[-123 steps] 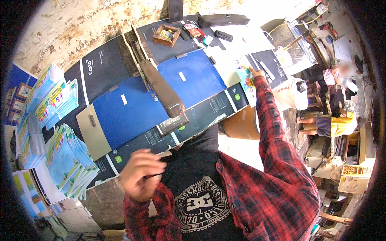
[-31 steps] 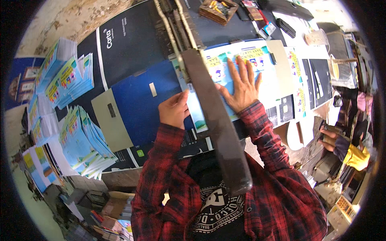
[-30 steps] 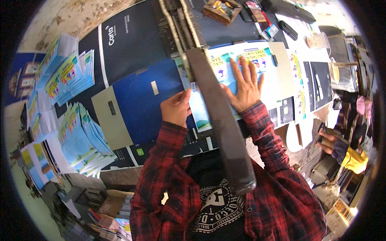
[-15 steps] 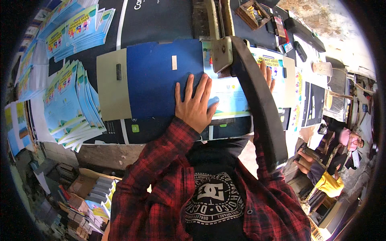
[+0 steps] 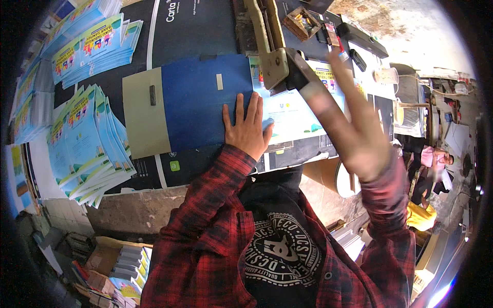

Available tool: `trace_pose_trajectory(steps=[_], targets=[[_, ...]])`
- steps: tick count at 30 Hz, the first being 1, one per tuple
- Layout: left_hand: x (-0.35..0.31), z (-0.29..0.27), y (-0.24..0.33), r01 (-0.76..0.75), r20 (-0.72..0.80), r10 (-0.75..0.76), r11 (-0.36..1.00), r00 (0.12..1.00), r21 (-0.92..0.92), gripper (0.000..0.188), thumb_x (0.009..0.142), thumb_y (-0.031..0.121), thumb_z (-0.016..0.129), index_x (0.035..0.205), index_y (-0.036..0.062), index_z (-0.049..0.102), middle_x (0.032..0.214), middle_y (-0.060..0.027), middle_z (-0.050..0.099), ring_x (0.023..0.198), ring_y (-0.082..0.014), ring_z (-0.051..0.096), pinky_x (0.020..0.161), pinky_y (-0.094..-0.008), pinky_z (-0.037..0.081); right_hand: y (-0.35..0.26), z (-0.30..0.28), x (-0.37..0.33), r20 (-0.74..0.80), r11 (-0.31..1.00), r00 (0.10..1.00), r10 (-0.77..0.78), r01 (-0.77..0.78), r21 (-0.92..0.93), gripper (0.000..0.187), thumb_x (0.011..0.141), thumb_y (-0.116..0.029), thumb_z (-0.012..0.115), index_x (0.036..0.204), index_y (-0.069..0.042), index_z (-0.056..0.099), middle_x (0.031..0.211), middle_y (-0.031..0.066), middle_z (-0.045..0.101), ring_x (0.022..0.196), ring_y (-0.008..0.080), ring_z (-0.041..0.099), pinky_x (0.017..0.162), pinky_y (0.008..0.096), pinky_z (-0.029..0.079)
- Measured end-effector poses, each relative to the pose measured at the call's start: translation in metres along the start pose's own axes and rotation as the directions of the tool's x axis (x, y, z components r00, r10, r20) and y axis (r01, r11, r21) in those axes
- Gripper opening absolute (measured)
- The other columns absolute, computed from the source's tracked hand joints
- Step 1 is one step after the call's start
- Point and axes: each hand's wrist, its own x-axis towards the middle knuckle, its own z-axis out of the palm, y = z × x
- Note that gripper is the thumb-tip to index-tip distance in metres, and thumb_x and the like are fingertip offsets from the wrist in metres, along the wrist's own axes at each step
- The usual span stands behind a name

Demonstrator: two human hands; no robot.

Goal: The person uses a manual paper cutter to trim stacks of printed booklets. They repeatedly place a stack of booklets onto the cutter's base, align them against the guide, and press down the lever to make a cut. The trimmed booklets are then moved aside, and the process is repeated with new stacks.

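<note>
Lifted off the printed sheet [image 5: 287, 115], my right hand [image 5: 364, 149] blurs at the lever [image 5: 299, 71], grip unclear; only my left hand [image 5: 245, 128], flat and empty, steadies the blue board [image 5: 195, 102].

Under my spread left grip [image 5: 245, 131] the blue board [image 5: 192, 105] lies flat at 11 o'clock, a beige panel [image 5: 146, 115] along its 9 o'clock side. A pale-blue printed sheet [image 5: 287, 122] lies flat at its 3 o'clock edge, crossed by the dark lever [image 5: 303, 77], which slants toward 5 o'clock behind my blurred right grip [image 5: 359, 133].
</note>
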Motion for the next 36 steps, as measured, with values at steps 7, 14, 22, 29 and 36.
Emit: trace_pose_trajectory(steps=[7, 14, 22, 29, 36], targets=[[-0.005, 0.005, 0.003, -0.027, -0.038, 0.025, 0.998, 0.999, -0.061, 0.067, 0.091, 0.047, 0.052, 0.144, 0.0062, 0.042, 0.153, -0.0059, 0.035, 0.141, -0.0329, 0.029, 0.112, -0.0614, 0.019, 0.057, 0.133, -0.036, -0.298, 0.993, 0.949, -0.108, 0.09, -0.072, 0.092, 0.079, -0.021, 0.074, 0.148, 0.009, 0.02, 0.151, 0.035, 0.021, 0.137, 0.0486, 0.032, 0.107, 0.0452, 0.038], [-0.006, 0.004, -0.001, -0.013, -0.063, 0.01, 0.999, 0.998, -0.04, 0.065, 0.094, 0.047, 0.047, 0.144, 0.006, 0.042, 0.153, -0.0067, 0.035, 0.14, -0.0336, 0.03, 0.111, -0.0619, 0.019, 0.064, 0.169, -0.028, -0.399, 0.992, 0.909, -0.122, 0.123, -0.024, 0.094, 0.079, -0.016, 0.072, 0.15, 0.006, 0.015, 0.153, 0.0343, 0.016, 0.139, 0.0505, 0.028, 0.11, 0.0476, 0.035], [-0.002, 0.008, 0.001, -0.042, -0.09, 0.04, 0.999, 0.995, -0.022, 0.07, 0.09, 0.048, 0.054, 0.142, 0.0038, 0.042, 0.149, -0.0093, 0.038, 0.14, -0.034, 0.029, 0.111, -0.0642, 0.018, 0.055, 0.065, -0.035, -0.128, 0.942, 0.983, -0.129, 0.162, 0.295, 0.075, 0.081, -0.017, 0.071, 0.142, 0.011, 0.036, 0.15, 0.0313, 0.032, 0.138, 0.0378, 0.037, 0.107, 0.0393, 0.038], [0.0, 0.003, 0.011, -0.048, -0.056, 0.049, 0.998, 0.997, 0.029, 0.062, 0.091, 0.044, 0.055, 0.147, 0.0234, 0.039, 0.144, -0.0151, 0.038, 0.134, -0.047, 0.03, 0.1, -0.0768, 0.02, 0.168, 0.048, 0.001, -0.106, 0.609, 0.923, 0.369, -0.153, 0.779, 0.069, 0.097, -0.047, 0.052, 0.137, 0.01, 0.045, 0.134, 0.0232, 0.054, 0.115, 0.0314, 0.059, 0.099, 0.0385, 0.045], [0.0, 0.007, 0.021, 0.038, -0.051, -0.037, 0.999, 0.998, 0.024, 0.063, 0.086, 0.042, 0.06, 0.144, 0.0261, 0.043, 0.145, -0.0138, 0.035, 0.136, -0.0472, 0.024, 0.099, -0.0803, 0.016, 0.309, 0.124, -0.028, -0.425, 0.909, 0.803, 0.417, -0.371, 0.189, 0.1, 0.069, -0.047, 0.083, 0.142, 0.002, 0.036, 0.12, 0.0282, 0.057, 0.11, 0.0368, 0.059, 0.093, 0.0455, 0.048]])
